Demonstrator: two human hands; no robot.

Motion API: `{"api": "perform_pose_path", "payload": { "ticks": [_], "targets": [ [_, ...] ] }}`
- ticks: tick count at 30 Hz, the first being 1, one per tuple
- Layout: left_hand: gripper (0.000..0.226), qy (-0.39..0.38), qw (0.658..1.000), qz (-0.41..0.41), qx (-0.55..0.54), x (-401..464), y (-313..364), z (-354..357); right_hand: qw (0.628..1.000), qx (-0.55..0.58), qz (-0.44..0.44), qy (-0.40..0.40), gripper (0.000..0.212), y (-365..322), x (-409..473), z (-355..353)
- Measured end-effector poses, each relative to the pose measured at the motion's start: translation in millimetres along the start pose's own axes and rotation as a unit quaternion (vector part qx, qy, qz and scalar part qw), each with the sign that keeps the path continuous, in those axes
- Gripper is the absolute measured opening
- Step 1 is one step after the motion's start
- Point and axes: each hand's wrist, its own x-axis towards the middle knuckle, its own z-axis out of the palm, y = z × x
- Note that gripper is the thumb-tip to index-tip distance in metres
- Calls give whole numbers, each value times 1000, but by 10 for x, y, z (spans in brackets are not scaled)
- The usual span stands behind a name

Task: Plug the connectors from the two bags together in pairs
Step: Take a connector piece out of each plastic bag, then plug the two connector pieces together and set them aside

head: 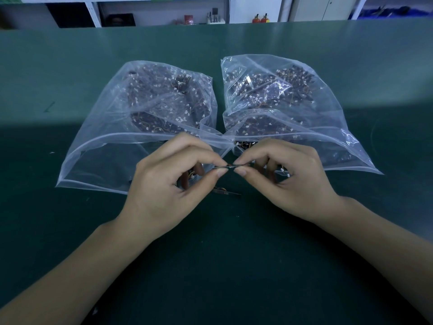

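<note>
The left hand (168, 184) and right hand (288, 181) meet thumb to thumb above the green table (222, 266). Each pinches one end of a thin wired connector pair (230, 167) between thumb and forefinger; whether the two ends are fully seated cannot be told. Just below the fingertips, another joined pair (228, 192) lies on the table. Behind the left hand sits an open clear bag (112, 127) of wired connectors, and behind the right hand a second clear bag (311, 113), their mouths touching between the hands.
</note>
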Motion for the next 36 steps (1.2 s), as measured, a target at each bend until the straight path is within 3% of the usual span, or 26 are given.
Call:
{"api": "perform_pose_path", "payload": {
  "ticks": [5,9,16,24,31,36],
  "targets": [
    [10,-17,1000,12,0,-19,-36,25,1000,6,-7,-25,9,2,4,-7],
    [46,-7,999,-29,23,-40,-47,0,998,-53,18,-8,5,75,22,-54],
    [17,-71,989,46,119,-31,-32,-24,983,-145,105,43,8,169,72,-169],
    [15,-196,956,72,206,-13,15,-43,956,-264,123,-19,9,160,93,-178],
    [12,-189,955,79,216,-13,-30,-34,961,-252,116,-11,17,131,81,-164],
    [12,-117,976,61,176,-19,-18,-10,987,-138,74,18,14,55,56,-109]
  ]
}}
